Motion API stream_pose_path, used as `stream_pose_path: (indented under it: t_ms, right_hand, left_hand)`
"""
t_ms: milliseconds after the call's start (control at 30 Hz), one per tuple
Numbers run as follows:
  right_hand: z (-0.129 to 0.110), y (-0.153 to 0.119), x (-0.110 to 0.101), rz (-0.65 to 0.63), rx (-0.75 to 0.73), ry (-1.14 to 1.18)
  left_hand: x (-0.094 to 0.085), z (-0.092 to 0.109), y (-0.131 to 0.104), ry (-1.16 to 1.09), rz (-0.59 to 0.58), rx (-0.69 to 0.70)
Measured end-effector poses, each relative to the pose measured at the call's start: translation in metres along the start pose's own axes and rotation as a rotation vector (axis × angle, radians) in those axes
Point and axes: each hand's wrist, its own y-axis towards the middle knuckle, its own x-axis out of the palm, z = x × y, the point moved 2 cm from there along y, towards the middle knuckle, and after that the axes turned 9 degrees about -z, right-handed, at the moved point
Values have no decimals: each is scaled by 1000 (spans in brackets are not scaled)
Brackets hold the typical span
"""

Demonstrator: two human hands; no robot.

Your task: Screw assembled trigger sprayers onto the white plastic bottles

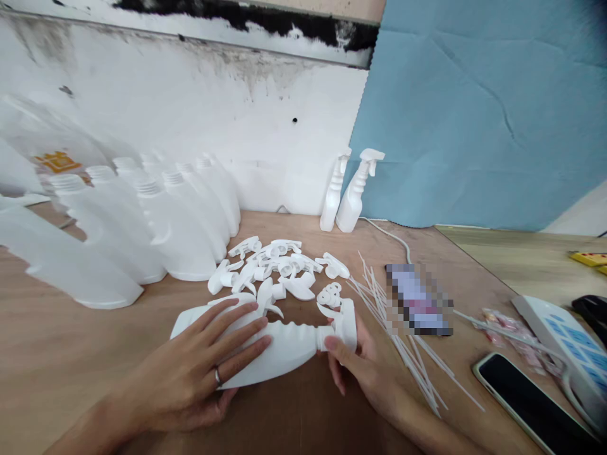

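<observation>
A white plastic spray bottle [289,346] lies on its side in front of me, its base to the left and its neck to the right. My left hand [208,354] is wrapped over the bottle's body, thumb hidden underneath. At the neck, my right hand [358,360] grips a white trigger sprayer head [348,319] between thumb and fingers. The head sits at the bottle's mouth; how firmly it is seated I cannot tell. Just beyond the bottle is a pile of loose trigger sprayer heads [284,259], with small white rings [329,294] beside it.
Several open white bottles [180,227] stand at the left. Two bottles with sprayers [353,196] stand against the wall. Thin white tubes [403,341] lie right of my hand, near a pixelated device [420,300], a phone [526,398] and a white power strip [564,341].
</observation>
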Motion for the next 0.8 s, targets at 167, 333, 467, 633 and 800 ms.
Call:
stream_pose_path:
  t_ms: [167, 333, 467, 633, 800]
  right_hand:
    - [2, 0, 0, -19, -52, 25]
    - [2, 2, 0, -21, -38, 44]
    - [0, 2, 1, 3, -15, 16]
    - [2, 1, 1, -5, -7, -2]
    - [-1, 1, 2, 9, 18, -28]
  left_hand:
    - [-2, 0, 2, -16, 1, -5]
    - [-1, 0, 2, -31, 11, -13]
    - [-1, 0, 2, -19, 3, -5]
    - [-1, 0, 2, -17, -10, -3]
    - [-1, -1, 1, -15, -11, -1]
